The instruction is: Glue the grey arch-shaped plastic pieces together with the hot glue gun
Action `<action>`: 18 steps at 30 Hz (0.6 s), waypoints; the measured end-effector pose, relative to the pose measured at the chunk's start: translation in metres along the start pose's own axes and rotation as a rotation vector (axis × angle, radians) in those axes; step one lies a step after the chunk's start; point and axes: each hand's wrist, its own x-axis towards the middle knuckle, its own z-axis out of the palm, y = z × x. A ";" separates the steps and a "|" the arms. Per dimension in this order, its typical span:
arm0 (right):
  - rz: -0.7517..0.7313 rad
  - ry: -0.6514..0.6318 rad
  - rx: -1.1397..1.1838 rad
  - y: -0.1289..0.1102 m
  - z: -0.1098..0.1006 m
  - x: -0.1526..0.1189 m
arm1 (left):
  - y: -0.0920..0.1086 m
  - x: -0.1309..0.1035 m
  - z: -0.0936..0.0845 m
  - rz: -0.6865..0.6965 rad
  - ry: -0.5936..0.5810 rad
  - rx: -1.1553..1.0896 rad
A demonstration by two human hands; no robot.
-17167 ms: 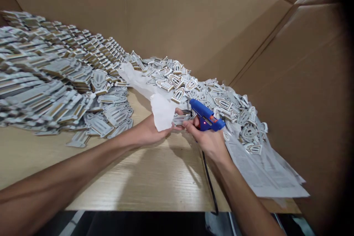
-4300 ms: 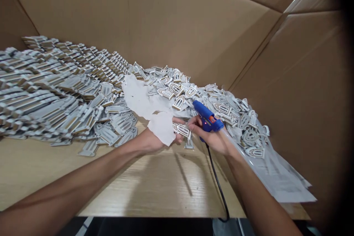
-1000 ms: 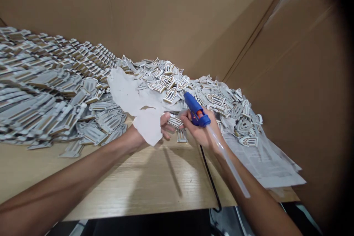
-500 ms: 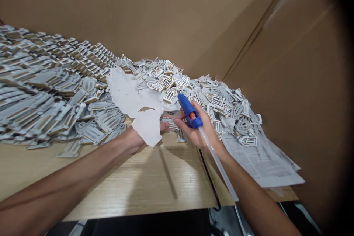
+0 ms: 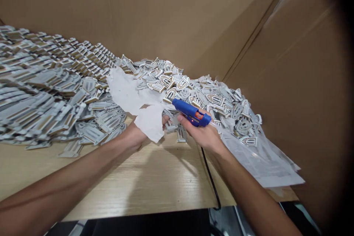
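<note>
My right hand (image 5: 203, 131) is wrapped round a blue glue gun (image 5: 190, 112) with an orange part and a small red light; its front end points left. My left hand (image 5: 138, 132) is mostly covered by a torn piece of white paper (image 5: 151, 122). Only its fingertips show past the paper's right edge, against a grey-white window-shaped piece (image 5: 170, 123), and its grip is hidden. Another such piece (image 5: 181, 134) lies on the table just below the gun.
Rows of stacked pieces (image 5: 41, 92) fill the left. A loose heap of arched pieces (image 5: 215, 99) lies behind my hands, partly on newspaper (image 5: 257, 166). Cardboard walls (image 5: 166, 14) stand behind. A black cable (image 5: 210, 177) crosses the wooden table's (image 5: 155, 188) front edge.
The glue gun has turned to point more to the left, and its clear stick has swung away from my forearm. My left hand and the paper over it have shifted slightly.
</note>
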 end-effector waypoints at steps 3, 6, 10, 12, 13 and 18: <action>0.023 -0.034 0.059 -0.001 0.001 0.000 | -0.003 0.000 0.002 -0.043 -0.069 -0.019; 0.042 -0.050 0.094 0.000 0.002 0.000 | -0.008 0.002 0.000 -0.068 -0.196 -0.044; 0.052 -0.060 0.057 0.003 0.002 -0.001 | -0.012 0.003 -0.005 -0.092 -0.304 -0.026; 0.059 -0.048 0.030 0.004 0.002 -0.001 | -0.012 0.003 -0.006 -0.112 -0.343 -0.011; 0.066 -0.042 0.024 0.005 0.002 -0.001 | -0.011 0.003 -0.006 -0.113 -0.362 -0.001; 0.078 0.000 0.041 0.007 0.005 0.000 | -0.005 0.000 -0.003 -0.092 -0.425 0.051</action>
